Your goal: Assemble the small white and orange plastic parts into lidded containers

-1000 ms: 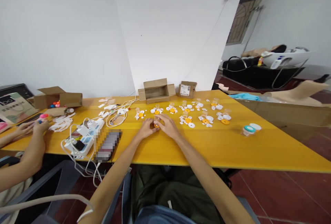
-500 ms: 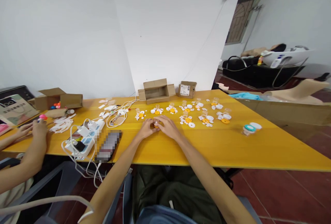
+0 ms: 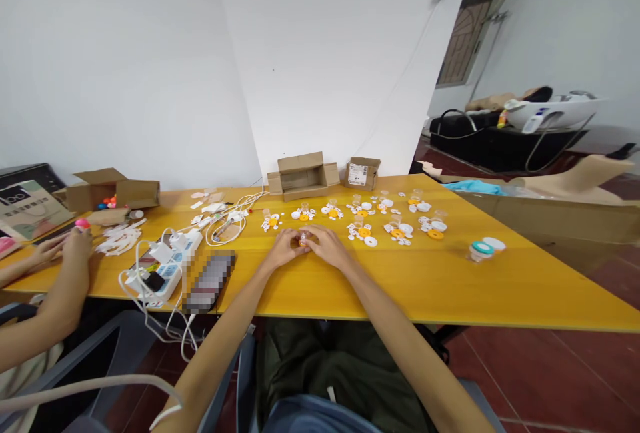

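Note:
Near the middle of the yellow table (image 3: 400, 286), my left hand (image 3: 284, 249) and my right hand (image 3: 324, 245) meet around a small clear container (image 3: 303, 240) with an orange part low on it. The fingers of both hands are closed on its two sides. Just beyond them lie clusters of small white pieces with orange rings (image 3: 365, 232), white discs (image 3: 371, 242) and small clear cups. A clear jar with a teal lid (image 3: 482, 249) stands farther right, beside a white lid (image 3: 495, 244).
Two open cardboard boxes (image 3: 303, 180) (image 3: 362, 173) stand against the wall. Left of my arms are a phone (image 3: 210, 281), a power strip (image 3: 173, 272) and white cables. At the far left, another person's hands (image 3: 75, 243) hold something pink.
My fingers have shifted slightly around the container, and a little more of it shows. At the left, the other person's hands have moved slightly.

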The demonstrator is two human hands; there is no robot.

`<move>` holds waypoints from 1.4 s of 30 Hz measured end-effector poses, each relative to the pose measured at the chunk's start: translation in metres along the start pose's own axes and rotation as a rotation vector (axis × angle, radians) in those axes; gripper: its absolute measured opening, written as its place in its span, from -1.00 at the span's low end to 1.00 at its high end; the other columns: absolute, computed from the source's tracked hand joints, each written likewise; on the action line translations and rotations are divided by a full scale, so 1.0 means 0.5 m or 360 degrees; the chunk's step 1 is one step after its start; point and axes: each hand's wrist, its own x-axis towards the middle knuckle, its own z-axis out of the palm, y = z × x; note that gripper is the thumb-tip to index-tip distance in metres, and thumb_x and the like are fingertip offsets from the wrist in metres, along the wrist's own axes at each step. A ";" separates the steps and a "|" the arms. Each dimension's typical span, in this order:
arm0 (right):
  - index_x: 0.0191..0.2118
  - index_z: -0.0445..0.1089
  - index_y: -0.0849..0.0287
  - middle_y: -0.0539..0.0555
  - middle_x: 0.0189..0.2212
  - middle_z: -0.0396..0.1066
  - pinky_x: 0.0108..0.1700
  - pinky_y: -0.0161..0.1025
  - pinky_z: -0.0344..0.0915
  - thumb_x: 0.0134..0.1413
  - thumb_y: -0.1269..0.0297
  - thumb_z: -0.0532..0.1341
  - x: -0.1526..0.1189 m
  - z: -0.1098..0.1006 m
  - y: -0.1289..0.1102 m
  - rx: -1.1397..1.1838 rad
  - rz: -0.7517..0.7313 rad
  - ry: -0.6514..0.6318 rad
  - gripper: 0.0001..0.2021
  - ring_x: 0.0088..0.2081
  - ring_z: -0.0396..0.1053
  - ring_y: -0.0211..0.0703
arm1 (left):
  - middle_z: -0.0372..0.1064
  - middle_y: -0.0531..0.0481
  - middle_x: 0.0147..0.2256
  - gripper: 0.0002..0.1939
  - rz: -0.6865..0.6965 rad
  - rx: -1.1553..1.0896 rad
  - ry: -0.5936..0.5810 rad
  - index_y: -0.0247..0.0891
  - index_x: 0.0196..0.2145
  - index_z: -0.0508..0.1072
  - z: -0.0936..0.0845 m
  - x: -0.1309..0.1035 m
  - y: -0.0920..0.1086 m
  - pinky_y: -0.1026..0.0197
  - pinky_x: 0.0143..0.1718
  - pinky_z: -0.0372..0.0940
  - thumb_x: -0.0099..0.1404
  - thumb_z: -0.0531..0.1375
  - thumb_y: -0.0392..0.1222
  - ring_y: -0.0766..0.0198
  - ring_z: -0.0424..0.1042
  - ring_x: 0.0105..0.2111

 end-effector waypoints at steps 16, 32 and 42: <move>-0.07 0.55 -0.01 0.08 -0.11 0.57 0.07 -0.07 0.40 0.20 0.34 0.22 -0.003 0.005 0.008 -0.0060 -0.0079 -0.0008 -0.76 -0.03 0.49 -0.04 | 0.46 -0.01 -0.32 -0.73 -0.0006 0.0012 -0.0013 -0.20 -0.25 0.56 0.000 0.002 -0.001 0.06 -0.05 0.30 0.14 0.38 -0.02 0.12 0.40 -0.21; -0.18 0.53 0.03 0.04 -0.25 0.54 -0.09 -0.22 0.39 0.22 0.39 0.19 -0.001 -0.017 -0.009 -0.0068 -0.0082 -0.0049 -0.82 -0.16 0.47 -0.13 | 0.46 -0.02 -0.30 -0.74 0.0004 0.0017 -0.0049 -0.20 -0.21 0.57 -0.002 0.003 0.001 0.08 -0.05 0.27 0.16 0.38 -0.05 0.11 0.39 -0.19; -0.09 0.51 0.04 0.08 -0.18 0.53 0.00 -0.14 0.37 0.29 0.43 0.07 -0.001 -0.015 0.002 -0.0050 -0.0271 -0.0125 -0.72 -0.12 0.43 -0.10 | 0.45 0.00 -0.33 -0.80 0.0010 0.0016 -0.0060 -0.20 -0.26 0.57 -0.002 0.003 0.002 0.09 -0.04 0.27 0.17 0.38 -0.09 0.12 0.38 -0.21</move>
